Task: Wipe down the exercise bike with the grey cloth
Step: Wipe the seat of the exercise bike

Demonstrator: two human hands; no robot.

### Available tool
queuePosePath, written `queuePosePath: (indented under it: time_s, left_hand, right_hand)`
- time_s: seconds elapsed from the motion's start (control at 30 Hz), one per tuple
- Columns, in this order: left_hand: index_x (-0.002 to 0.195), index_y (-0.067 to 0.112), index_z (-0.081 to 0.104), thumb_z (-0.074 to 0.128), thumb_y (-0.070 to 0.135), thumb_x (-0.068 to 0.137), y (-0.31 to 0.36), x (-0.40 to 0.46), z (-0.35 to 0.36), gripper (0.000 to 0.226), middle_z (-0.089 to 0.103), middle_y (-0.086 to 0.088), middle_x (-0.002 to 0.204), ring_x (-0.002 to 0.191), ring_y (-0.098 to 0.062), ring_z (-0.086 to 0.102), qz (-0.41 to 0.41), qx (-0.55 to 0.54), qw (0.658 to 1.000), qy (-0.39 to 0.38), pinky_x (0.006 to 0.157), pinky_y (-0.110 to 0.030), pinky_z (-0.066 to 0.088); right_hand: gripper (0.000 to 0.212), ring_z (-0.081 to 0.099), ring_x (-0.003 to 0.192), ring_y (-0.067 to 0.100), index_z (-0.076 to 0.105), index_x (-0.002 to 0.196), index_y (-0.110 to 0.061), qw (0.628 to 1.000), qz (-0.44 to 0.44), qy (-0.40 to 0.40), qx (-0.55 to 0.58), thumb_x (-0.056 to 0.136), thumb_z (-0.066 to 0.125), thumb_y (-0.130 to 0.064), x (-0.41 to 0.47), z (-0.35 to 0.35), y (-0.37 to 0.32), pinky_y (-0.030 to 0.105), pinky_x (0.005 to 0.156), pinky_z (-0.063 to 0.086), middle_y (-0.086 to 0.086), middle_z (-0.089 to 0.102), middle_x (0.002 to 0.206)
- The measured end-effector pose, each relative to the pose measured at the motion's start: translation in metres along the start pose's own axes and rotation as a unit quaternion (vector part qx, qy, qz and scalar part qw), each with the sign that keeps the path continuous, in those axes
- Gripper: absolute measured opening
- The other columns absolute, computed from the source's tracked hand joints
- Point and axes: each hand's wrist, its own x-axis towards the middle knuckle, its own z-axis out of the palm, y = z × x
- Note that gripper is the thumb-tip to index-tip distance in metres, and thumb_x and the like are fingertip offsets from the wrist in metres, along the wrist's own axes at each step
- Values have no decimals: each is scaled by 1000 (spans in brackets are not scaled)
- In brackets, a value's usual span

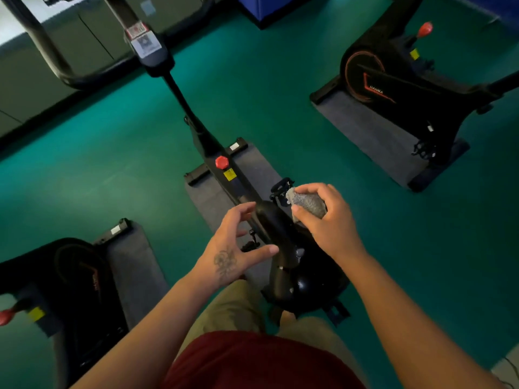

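Observation:
A black exercise bike [213, 147] stands below me, its saddle [283, 228] in the middle of the view and its handlebars [56, 66] at the top left. My right hand [328, 220] grips the bunched grey cloth [307, 204] just above the right side of the saddle's nose. My left hand [236, 242] hovers with fingers spread at the saddle's left side, its fingertips close to the black surface. A red knob [222, 162] sits on the frame ahead of the saddle.
A second black bike [401, 85] stands on a grey mat at the upper right, a third bike [70, 290] at the lower left. Green floor lies between them. A blue block [280, 7] is at the top. A grey mat [258, 167] lies under my bike.

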Motion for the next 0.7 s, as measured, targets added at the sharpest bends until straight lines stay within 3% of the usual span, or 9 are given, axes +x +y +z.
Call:
queuePosePath:
  time_s: [0.13,0.2,0.33,0.53,0.7]
  left_hand:
    - [156,41,39,88,68,73,-9,31,-12,100,49,19,152,144,4,46,-1,7,999,-43,115,-29,48]
    - [153,46,41,90,60,74,-15,47,-16,94,48,23,150,140,7,47,4,9,997,-79,113,-22,47]
    - [152,35,48,95,47,76,-32,81,-29,90,51,20,149,136,2,53,37,24,983,-179,115,-32,49]
    - [151,37,42,96,39,76,-46,126,-50,92,49,23,145,131,12,49,111,68,931,-340,106,-8,40]
    - [159,30,33,95,42,77,-42,147,-40,103,44,16,149,131,11,46,128,94,883,-441,102,-1,34]
  right_hand:
    - [26,56,112,-3,67,112,-38,998,7,-32,-45,91,76,-26,9,19,-2,9,93,39,-18,58,118]
    - [27,56,114,-3,66,112,-39,997,11,-43,-62,91,76,-25,9,30,-2,9,95,39,-19,57,118]
    - [28,55,114,-5,64,112,-36,995,39,2,-95,91,76,-23,2,48,-5,11,96,39,-19,56,119]
    - [25,61,113,11,65,113,-26,977,68,106,-170,92,76,-21,-8,90,-19,35,90,54,-15,55,125]
    - [21,63,114,13,67,113,-24,960,101,178,-190,93,74,-22,-21,101,-23,38,90,55,-12,60,125]
